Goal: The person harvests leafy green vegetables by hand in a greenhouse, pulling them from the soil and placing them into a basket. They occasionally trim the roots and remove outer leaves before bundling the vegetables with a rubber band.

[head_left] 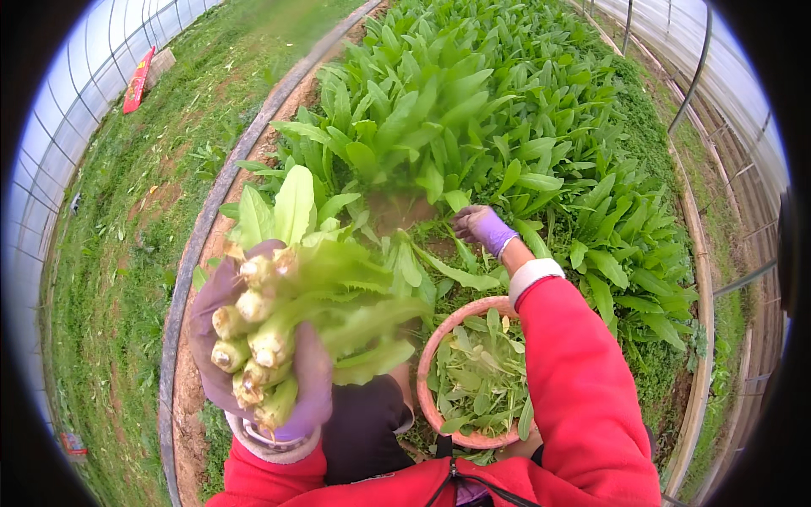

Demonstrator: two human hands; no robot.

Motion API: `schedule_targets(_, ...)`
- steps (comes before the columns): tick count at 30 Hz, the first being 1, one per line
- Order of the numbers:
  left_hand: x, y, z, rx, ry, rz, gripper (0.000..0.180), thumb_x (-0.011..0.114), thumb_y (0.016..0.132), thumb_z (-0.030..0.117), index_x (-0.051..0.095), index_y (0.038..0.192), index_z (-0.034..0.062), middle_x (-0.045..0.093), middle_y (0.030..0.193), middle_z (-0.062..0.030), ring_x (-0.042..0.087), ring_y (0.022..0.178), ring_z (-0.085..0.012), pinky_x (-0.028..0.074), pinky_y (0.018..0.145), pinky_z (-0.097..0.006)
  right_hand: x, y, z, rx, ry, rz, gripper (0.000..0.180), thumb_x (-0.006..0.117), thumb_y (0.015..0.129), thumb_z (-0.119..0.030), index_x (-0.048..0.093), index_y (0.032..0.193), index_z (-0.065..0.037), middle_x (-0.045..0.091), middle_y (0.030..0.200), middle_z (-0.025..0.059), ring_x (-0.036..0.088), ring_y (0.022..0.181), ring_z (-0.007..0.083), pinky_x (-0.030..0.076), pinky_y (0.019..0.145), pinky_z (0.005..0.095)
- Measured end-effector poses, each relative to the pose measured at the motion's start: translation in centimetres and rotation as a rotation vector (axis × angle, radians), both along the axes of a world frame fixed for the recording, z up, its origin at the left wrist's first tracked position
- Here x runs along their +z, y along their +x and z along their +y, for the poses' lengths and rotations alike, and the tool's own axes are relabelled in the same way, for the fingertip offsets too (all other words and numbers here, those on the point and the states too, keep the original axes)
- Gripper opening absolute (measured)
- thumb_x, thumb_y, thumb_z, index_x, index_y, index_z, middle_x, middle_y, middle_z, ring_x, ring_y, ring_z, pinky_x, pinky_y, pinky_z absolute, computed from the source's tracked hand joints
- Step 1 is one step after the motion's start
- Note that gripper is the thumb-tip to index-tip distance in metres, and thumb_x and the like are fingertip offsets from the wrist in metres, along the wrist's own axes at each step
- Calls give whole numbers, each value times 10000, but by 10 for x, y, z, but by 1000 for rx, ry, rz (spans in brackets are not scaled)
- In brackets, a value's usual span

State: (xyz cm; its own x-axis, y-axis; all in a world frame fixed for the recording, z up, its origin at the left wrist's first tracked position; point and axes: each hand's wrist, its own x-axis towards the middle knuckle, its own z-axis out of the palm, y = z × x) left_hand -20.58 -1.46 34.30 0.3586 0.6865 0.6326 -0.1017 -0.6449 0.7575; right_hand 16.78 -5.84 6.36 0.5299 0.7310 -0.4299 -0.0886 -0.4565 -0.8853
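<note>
My left hand [312, 372], in a soiled purple glove, is wrapped round a bunch of leafy lettuce stems [270, 345]. Their pale cut ends face me, and the long green leaves trail to the right, partly blurred. My right hand [486, 228], gloved in purple, reaches forward to the base of the standing lettuce plants [422, 118]. Its fingers look curled low among the leaves; their tips are hidden, so I cannot make out what they hold. Below that hand, between my legs, a round pinkish-red tub [427, 372] contains loose green leaves [480, 372].
A dark hose or pipe [211, 211] runs along the bed's left edge. Beyond it lies weedy ground [127, 279] with a red object [138, 80] far off. Wooden edging [697, 296] and metal hoops [697, 72] of a plastic greenhouse stand on the right.
</note>
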Motion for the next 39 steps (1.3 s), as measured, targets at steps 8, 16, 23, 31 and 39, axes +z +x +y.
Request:
schedule_targets(8, 1, 14, 9, 142, 101, 171, 374, 685, 855, 214, 583, 1126, -22, 635, 1148, -188, 659, 1006, -259, 526, 904, -370, -153, -68, 84, -113, -291, -518, 319, 653, 841, -242, 674, 1040, 6, 690, 1028, 250, 666, 975, 399, 527, 857, 427)
schedule_targets(16, -11, 12, 21, 117, 103, 241, 468, 671, 832, 128, 491, 1240, -14, 627, 1155, -198, 651, 1020, -264, 521, 916, -369, -160, -95, 115, -46, -546, -357, 506, 747, 779, -278, 610, 1180, -1, 683, 1096, 243, 657, 1034, 421, 513, 891, 429)
schedule_targets(23, -5, 2, 24, -35, 109, 146, 587, 659, 812, 53, 410, 1340, -8, 619, 1162, -207, 644, 1033, -268, 517, 927, -369, -79, -30, 53, -424, 427, -63, 457, 686, 836, -71, 596, 1268, 47, 685, 1179, 137, 650, 1029, 232, 497, 916, 318)
schedule_targets(31, 10, 32, -10, -542, -96, 74, 706, 614, 719, -78, 427, 1399, -50, 586, 1256, -181, 603, 1164, -247, 480, 1009, -341, 161, -17, -73, -351, 622, -268, 351, 592, 905, 45, 598, 1257, 31, 674, 1169, 81, 623, 1041, 159, 490, 943, 291)
schedule_targets(39, -3, 107, -69, -1084, -940, 235, 823, 648, 768, -67, 307, 1515, -27, 636, 1207, -114, 640, 1016, -155, 520, 915, -294, 264, -96, -162, -297, 743, 64, 310, 545, 975, -35, 553, 1279, 22, 671, 1176, 123, 662, 1050, 229, 537, 961, 370)
